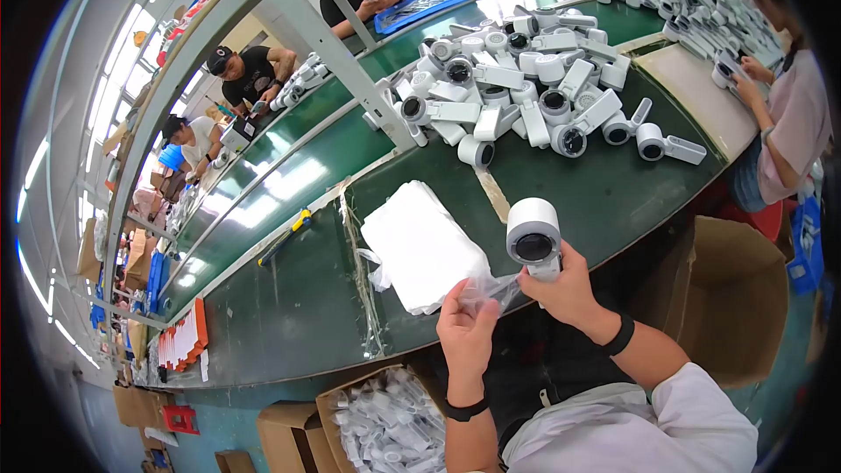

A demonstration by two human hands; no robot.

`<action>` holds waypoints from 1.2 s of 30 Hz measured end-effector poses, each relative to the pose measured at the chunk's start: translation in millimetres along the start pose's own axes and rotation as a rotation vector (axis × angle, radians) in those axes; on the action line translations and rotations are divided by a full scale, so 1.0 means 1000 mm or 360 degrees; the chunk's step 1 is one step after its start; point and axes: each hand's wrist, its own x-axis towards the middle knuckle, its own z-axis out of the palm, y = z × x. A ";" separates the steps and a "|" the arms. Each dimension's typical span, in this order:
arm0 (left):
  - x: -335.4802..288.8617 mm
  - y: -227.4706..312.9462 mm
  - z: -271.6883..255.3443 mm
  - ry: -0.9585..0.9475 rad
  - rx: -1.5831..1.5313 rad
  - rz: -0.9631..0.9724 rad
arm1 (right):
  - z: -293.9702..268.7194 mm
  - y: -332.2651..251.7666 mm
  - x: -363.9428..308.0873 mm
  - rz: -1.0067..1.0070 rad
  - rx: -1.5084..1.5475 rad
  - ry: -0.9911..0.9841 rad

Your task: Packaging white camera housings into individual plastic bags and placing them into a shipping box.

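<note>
A white handheld fan [532, 229] with a round head and a dark ringed opening is upright in my right hand [565, 287], whose fingers wrap its handle. My left hand [466, 326] pinches a thin clear plastic bag [498, 287], which stretches toward the fan's lower end. Whether the bag touches the handle I cannot tell. Just beyond my left hand lies a stack of white plastic bags [422, 241] on the green tabletop [289, 315]. Farther back, a big heap of similar fans [526, 79] covers part of the table.
Below the table edge, an open carton [390, 420] holds several bagged fans; a larger open carton [731, 298] stands at right. A yellow-handled tool [300, 221] lies left of the bags. A metal post [342, 61] rises across the table. Co-workers sit across and at right.
</note>
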 end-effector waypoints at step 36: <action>-0.033 -0.018 0.018 -0.0406 0.0909 0.0808 | -0.011 0.019 -0.015 0.0463 0.0461 -0.0343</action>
